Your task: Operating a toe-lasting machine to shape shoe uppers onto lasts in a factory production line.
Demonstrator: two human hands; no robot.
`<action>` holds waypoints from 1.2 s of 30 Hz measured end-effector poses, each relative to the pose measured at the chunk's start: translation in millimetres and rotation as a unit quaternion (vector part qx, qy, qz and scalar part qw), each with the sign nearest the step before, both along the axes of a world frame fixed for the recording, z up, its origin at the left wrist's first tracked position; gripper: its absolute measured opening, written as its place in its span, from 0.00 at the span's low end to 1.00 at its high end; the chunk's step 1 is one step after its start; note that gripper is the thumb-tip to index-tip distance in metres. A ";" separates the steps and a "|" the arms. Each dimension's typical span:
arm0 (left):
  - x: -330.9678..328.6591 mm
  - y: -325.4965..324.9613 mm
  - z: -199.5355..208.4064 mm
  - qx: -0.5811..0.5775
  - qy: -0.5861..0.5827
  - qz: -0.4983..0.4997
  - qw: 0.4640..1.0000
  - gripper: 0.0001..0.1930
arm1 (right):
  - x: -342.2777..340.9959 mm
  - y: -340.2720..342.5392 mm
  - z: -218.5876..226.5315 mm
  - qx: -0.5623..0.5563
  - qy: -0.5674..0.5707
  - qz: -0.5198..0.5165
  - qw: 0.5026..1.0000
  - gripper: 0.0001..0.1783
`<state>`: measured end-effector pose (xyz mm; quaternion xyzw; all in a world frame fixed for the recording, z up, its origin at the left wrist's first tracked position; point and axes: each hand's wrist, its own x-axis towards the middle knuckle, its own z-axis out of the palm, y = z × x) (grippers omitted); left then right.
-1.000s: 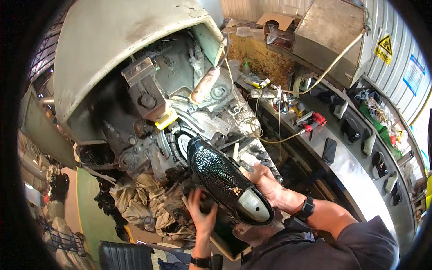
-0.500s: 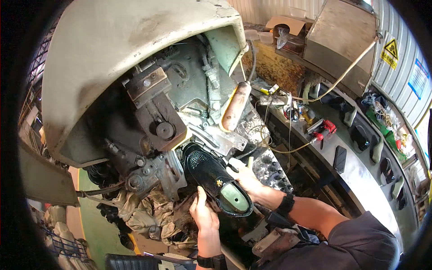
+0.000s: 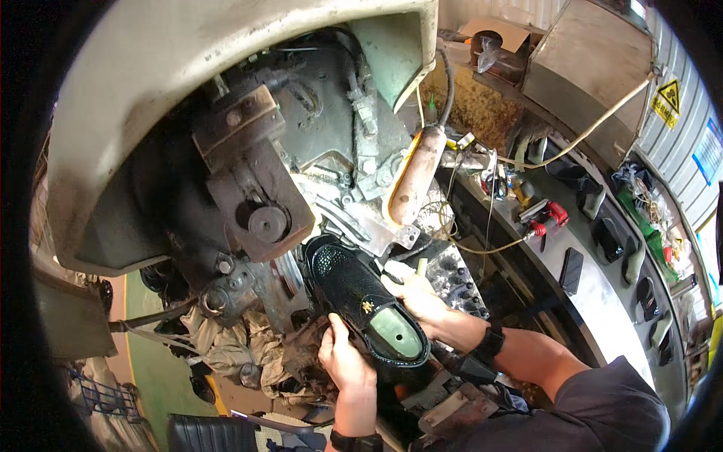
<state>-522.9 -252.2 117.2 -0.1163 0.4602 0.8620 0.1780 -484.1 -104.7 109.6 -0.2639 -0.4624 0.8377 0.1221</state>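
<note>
A black shoe [image 3: 350, 282] with a textured upper and a small gold ornament lies tilted between my hands. A pale green shoe last [image 3: 398, 335] with a hole in it fills the opening. The toe points away from me, close to the metal parts of a large machine [image 3: 256, 177]. My left hand [image 3: 346, 354] grips the shoe's left side, thumb up along its edge. On the other side my right hand [image 3: 416, 300] holds it, with something white at the fingertips. The shoe hides part of both hands' fingers.
A worn, elongated lamp-like fixture [image 3: 418, 173] glows beside the machine. On the right-hand bench are a red power tool [image 3: 548, 217] and a black phone [image 3: 571, 270]. Several shoes and lasts stand on a curved conveyor [image 3: 636, 297]. Crumpled beige cloth [image 3: 241, 346] lies at lower left.
My view has shifted, so the machine hood fills more of the top left. Both hands keep hold of the shoe, which looks slightly turned, its toe still near the machine.
</note>
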 end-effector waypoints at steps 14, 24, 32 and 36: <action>-4.5 22.8 -62.6 -0.034 0.018 0.099 0.994 0.21 | -7.2 -7.5 -33.0 -0.116 0.144 -0.020 0.983 0.22; -4.3 35.8 -67.7 -0.006 0.013 0.135 0.991 0.20 | -14.5 -0.4 -47.7 -0.074 0.127 -0.034 0.989 0.23; -8.5 30.6 -80.6 -0.002 0.043 0.115 0.992 0.20 | -8.5 -4.0 -48.4 -0.101 0.127 -0.010 0.987 0.21; -3.9 34.3 -58.1 0.037 -0.011 0.117 0.992 0.21 | -6.4 -2.5 -41.8 -0.092 0.121 -0.011 0.988 0.22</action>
